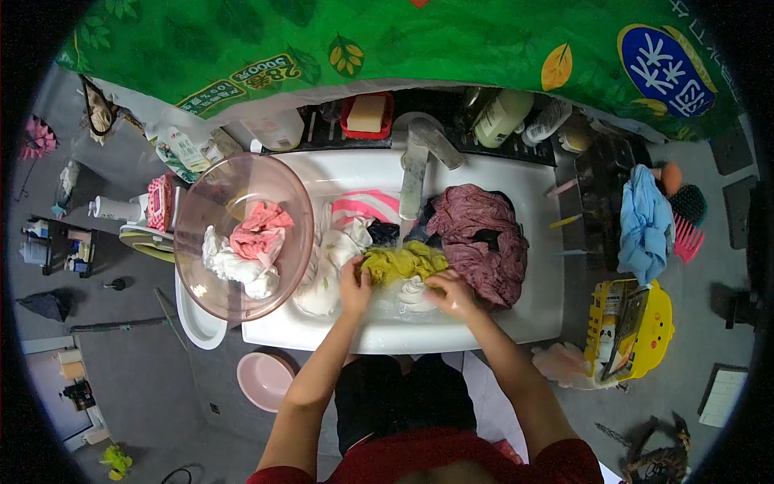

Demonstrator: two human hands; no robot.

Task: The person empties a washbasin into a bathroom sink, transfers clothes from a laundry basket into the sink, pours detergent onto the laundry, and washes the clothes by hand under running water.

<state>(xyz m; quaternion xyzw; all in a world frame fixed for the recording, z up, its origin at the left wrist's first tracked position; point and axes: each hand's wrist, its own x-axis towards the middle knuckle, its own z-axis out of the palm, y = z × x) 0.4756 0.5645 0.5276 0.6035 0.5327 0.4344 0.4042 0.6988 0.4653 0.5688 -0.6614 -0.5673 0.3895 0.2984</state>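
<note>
A wet yellow-green cloth (pixel 407 262) lies bunched in the white sink (pixel 538 329), under the running tap (pixel 414 181). My left hand (pixel 355 286) grips its left end, thumb and fingers closed on the fabric. At the lower right edge of the same cloth is my right hand (pixel 453 294), its fingers bent against it and slightly blurred. White fabric (pixel 414 296) bulges between my hands. More white clothing (pixel 318 282) sits left of my left hand, with a pink-and-white striped piece (pixel 367 204) behind. A large mauve garment (pixel 484 242) is heaped at the right, beside dark cloth.
A clear pinkish basin (pixel 187 266) holding white and pink clothes overlaps the sink's left side. Soap in a red dish (pixel 367 114) and several bottles (pixel 501 118) line the back ledge. Right of the sink are a blue cloth (pixel 643 222) and yellow basket (pixel 653 339). A pink tub (pixel 264 381) stands below.
</note>
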